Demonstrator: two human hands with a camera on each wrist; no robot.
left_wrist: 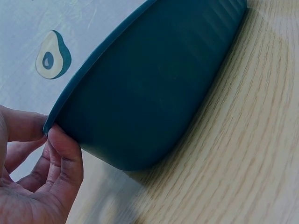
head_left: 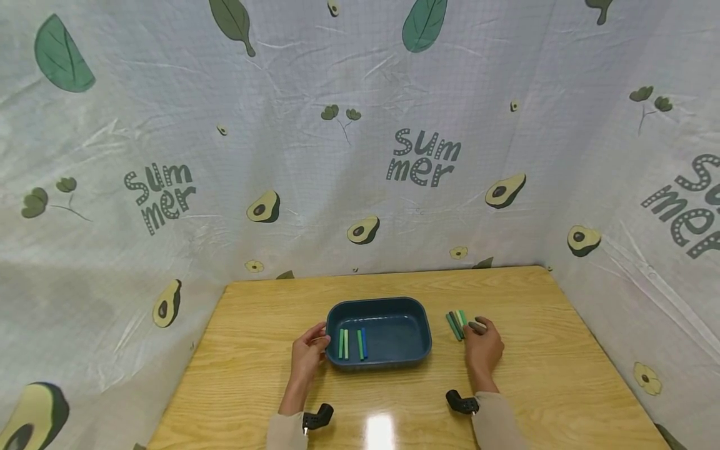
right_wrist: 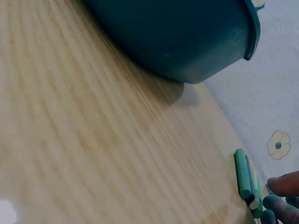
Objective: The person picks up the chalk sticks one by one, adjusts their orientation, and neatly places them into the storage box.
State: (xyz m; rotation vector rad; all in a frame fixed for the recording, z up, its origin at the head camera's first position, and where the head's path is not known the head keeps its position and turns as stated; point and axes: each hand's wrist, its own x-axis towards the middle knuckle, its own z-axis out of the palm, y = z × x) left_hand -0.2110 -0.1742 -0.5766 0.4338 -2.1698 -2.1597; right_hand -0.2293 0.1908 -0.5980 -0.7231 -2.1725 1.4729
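Observation:
My left hand (head_left: 308, 351) pinches the rim of a dark blue plastic tray (left_wrist: 135, 93) at its left end, with thumb and finger meeting on the lip. Inside the tray, in the head view, lie a green chalk stick (head_left: 340, 344), a pale yellow-green one (head_left: 345, 344), another green one (head_left: 360, 345) and a blue one (head_left: 364, 342). Right of the tray, my right hand (head_left: 485, 347) reaches to a row of several chalk sticks (right_wrist: 243, 175), green, dark and pale, lying side by side. Its fingertips (right_wrist: 285, 184) are right beside the row, spread slightly apart, with darkened tips.
The wooden table (head_left: 253, 312) carries the tray near its middle. A pale printed cloth (head_left: 304, 187) with avocados and lettering hangs behind and at both sides. Black wrist cameras (head_left: 318, 417) sit on both wrists.

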